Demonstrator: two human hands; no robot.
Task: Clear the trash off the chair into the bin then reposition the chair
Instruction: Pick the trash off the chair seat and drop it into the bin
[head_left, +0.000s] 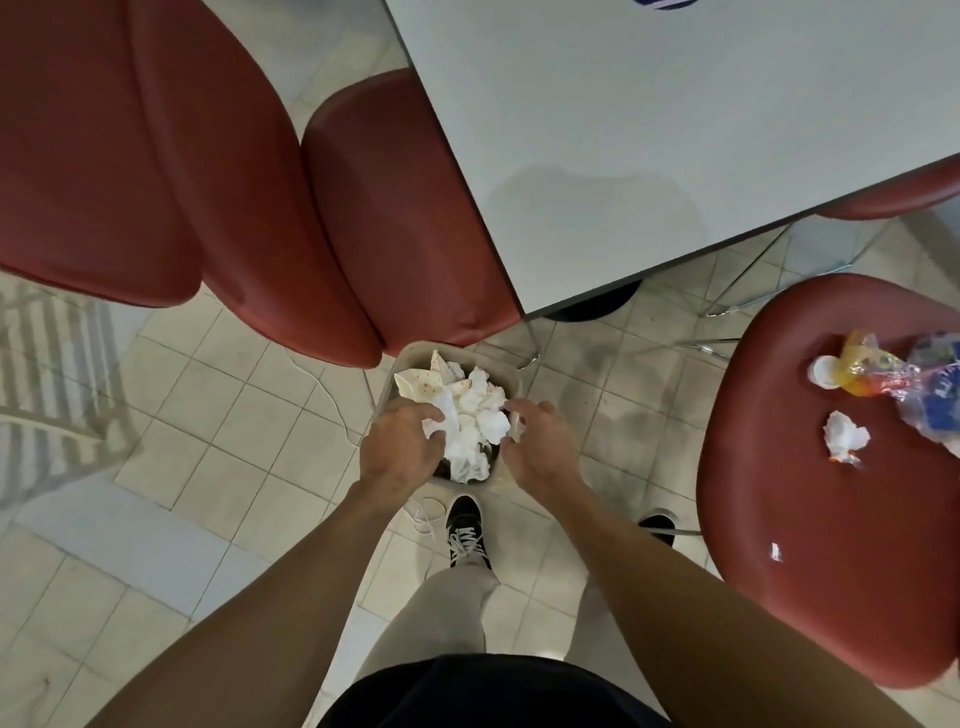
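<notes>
A small beige bin (415, 354) stands on the tiled floor in front of my feet, heaped with crumpled white paper (480, 400). My left hand (402, 449) is over the bin's left side, its fingers closed on a piece of that paper. At the bin's right rim, my right hand (540, 449) has its fingers curled over the edge. To the right stands a red chair (831, 561). On its seat lie a crumpled tissue (845, 437), clear plastic wrappers (930, 400), a white cap (826, 371) and a small scrap (775, 552).
A white table (675, 156) overhangs the space just behind the bin, with its dark base (597, 304) on the floor. Two more red chairs (156, 156) (400, 223) stand at the left, the nearer one touching the bin's far rim. A thin white cable (332, 400) trails across the tiles.
</notes>
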